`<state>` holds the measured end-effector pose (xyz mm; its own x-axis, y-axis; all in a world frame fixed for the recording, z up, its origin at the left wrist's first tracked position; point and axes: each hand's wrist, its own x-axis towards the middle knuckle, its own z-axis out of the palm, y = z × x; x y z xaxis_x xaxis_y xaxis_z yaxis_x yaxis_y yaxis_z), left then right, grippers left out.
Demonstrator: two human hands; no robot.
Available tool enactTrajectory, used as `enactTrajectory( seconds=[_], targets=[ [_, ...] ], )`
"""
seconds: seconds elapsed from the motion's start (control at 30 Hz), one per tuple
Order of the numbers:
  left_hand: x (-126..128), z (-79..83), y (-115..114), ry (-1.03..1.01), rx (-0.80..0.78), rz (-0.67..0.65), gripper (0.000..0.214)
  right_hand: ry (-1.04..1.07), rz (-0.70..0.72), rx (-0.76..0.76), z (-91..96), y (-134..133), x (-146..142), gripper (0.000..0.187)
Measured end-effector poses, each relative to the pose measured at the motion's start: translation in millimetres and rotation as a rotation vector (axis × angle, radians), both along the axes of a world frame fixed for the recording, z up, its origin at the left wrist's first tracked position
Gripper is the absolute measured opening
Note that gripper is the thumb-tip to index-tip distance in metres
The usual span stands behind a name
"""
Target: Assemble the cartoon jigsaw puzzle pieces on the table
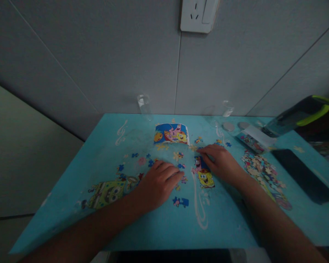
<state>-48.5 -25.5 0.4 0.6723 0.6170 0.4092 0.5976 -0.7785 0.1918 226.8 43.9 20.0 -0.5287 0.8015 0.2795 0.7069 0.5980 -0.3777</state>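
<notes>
My left hand (pixel 159 181) lies palm down on the turquoise table (pixel 159 226), fingers together and flat, beside several loose puzzle pieces (pixel 181 201). My right hand (pixel 221 160) rests on the upper edge of a small joined puzzle section (pixel 205 178) showing yellow and pink cartoon figures; its fingers are stretched out over the section. A curled reference picture (pixel 171 133) of the same cartoon stands behind both hands. More loose pieces (pixel 178 156) lie between the hands.
A heap of unsorted puzzle pieces (pixel 261 171) lies to the right, next to a small open box (pixel 253 138) and a dark flat slab (pixel 304 175). Two clear glasses (pixel 144 105) (pixel 227 108) stand by the wall. A dark bottle with green trim (pixel 298 115) leans at the far right.
</notes>
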Motion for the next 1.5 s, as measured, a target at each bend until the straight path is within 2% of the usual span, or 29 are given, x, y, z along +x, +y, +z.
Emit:
enactTrajectory(
  seconds=[0.2, 0.47, 0.77, 1.1, 1.33, 1.5],
  targets=[
    [-21.9, 8.3, 16.9, 0.007, 0.04, 0.195, 0.021, 0.009, 0.002, -0.009, -0.8, -0.8, 0.8, 0.027],
    [-23.9, 7.6, 19.9, 0.074, 0.046, 0.263, 0.019, 0.011, 0.063, 0.003, 2.7, -2.6, -2.0, 0.028],
    [-47.3, 23.4, 32.1, 0.148, 0.142, 0.383, 0.019, -0.017, 0.08, 0.004, -1.7, -4.3, -2.3, 0.027],
    [-35.4, 18.1, 22.9, 0.159, 0.109, 0.297, 0.018, -0.042, 0.101, -0.017, -1.4, -4.2, -4.9, 0.027],
    [-30.3, 17.2, 16.3, 0.16, 0.104, 0.176, 0.019, -0.036, 0.093, -0.016, -3.3, -4.8, -4.8, 0.027],
    [-30.0, 16.7, 16.0, 0.163, 0.115, 0.172, 0.018, -0.022, 0.127, -0.007, 0.3, -6.5, -5.9, 0.026]
  ],
)
